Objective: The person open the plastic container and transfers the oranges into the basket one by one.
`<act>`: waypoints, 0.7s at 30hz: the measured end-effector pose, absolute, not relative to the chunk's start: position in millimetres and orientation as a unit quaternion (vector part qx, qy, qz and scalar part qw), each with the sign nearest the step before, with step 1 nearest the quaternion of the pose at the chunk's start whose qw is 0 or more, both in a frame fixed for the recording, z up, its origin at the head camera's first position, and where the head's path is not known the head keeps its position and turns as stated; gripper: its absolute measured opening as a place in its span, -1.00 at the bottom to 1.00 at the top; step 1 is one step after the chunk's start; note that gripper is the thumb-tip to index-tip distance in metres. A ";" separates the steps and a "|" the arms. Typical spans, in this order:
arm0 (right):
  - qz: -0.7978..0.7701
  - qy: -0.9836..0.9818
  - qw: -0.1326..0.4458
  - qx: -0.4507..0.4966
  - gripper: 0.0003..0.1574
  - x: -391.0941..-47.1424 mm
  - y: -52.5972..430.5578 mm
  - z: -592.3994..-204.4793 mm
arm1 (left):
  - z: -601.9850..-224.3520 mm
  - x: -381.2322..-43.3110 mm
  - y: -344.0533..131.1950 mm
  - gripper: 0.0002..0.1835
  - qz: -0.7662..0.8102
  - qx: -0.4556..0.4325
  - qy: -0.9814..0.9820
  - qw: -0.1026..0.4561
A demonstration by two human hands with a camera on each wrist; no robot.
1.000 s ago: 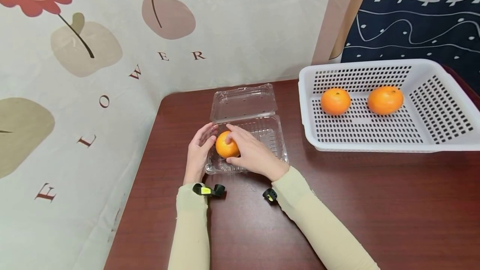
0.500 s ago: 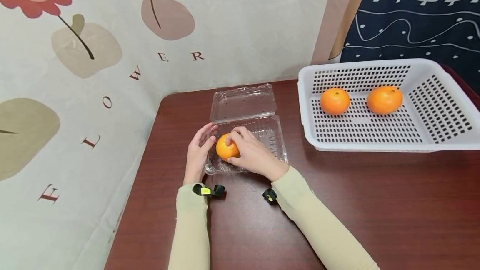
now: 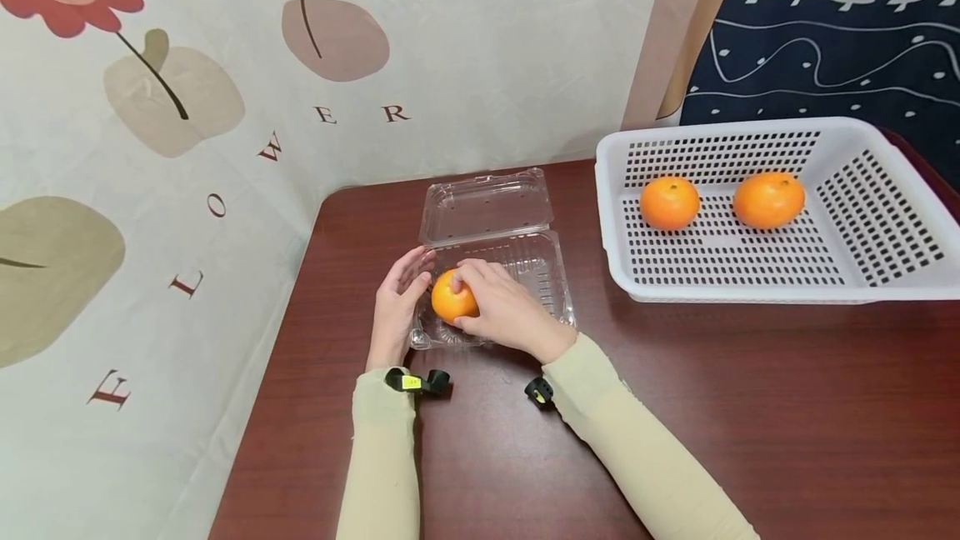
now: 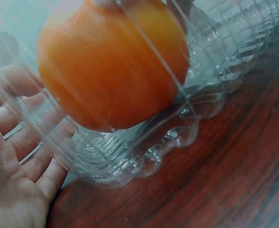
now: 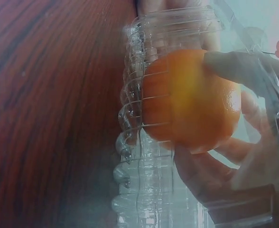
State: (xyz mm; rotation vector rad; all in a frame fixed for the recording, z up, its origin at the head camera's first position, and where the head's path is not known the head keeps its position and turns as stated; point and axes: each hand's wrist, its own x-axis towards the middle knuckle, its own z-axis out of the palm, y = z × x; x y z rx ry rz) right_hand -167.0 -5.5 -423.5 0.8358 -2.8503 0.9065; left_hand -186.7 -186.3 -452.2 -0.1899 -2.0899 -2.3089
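In the head view, my right hand (image 3: pixel 510 307) grips an orange (image 3: pixel 452 298) from above and the right, low in the left part of a clear plastic clamshell box (image 3: pixel 536 269). The right wrist view has its thumb and fingers spread round the orange (image 5: pixel 196 99). My left hand (image 3: pixel 397 298) rests against the box's left side. Its fingers look fairly straight along the outside of the clear wall in the left wrist view, where the orange (image 4: pixel 116 66) hangs close above the box floor. Whether the orange touches the floor, I cannot tell.
The box's lid (image 3: pixel 487 207) lies folded back toward the wall. To the right stands a white perforated basket (image 3: pixel 750 294) with two oranges, a left one (image 3: pixel 670 202) and a right one (image 3: pixel 768 200). Beneath is a dark red-brown wooden table (image 3: pixel 675 398); a printed cloth (image 3: pixel 487 48) hangs behind.
My right hand's fingers have drawn in from a more stretched pose and curl more closely round the orange. The orange has barely moved. My left hand and the box have stayed put.
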 end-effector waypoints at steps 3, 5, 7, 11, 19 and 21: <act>0.290 -0.919 0.019 0.267 -0.52 -167.0 -5.3 -423.6 | -451.4 -186.2 -185.8 -0.53 -0.738 -0.062 -0.671 0.011; 0.293 -0.920 0.014 0.260 -0.52 -166.8 -5.2 -423.9 | -451.2 -186.0 -185.7 -0.53 -0.735 -0.061 -0.675 0.010; 0.299 -0.920 0.009 0.254 -0.53 -166.5 -5.1 -423.8 | -450.8 -185.6 -185.8 -0.52 -0.732 -0.061 -0.679 0.010; 0.311 -0.917 0.002 0.249 -0.52 -166.4 -5.1 -423.3 | -450.1 -185.4 -185.8 -0.53 -0.731 -0.063 -0.680 0.010; 0.316 -0.919 0.004 0.234 -0.50 -166.8 -5.4 -424.1 | -449.1 -185.3 -185.7 -0.54 -0.731 -0.061 -0.679 0.010; 0.312 -0.920 0.011 0.235 -0.50 -167.0 -5.5 -424.2 | -449.1 -185.5 -185.6 -0.54 -0.732 -0.061 -0.678 0.011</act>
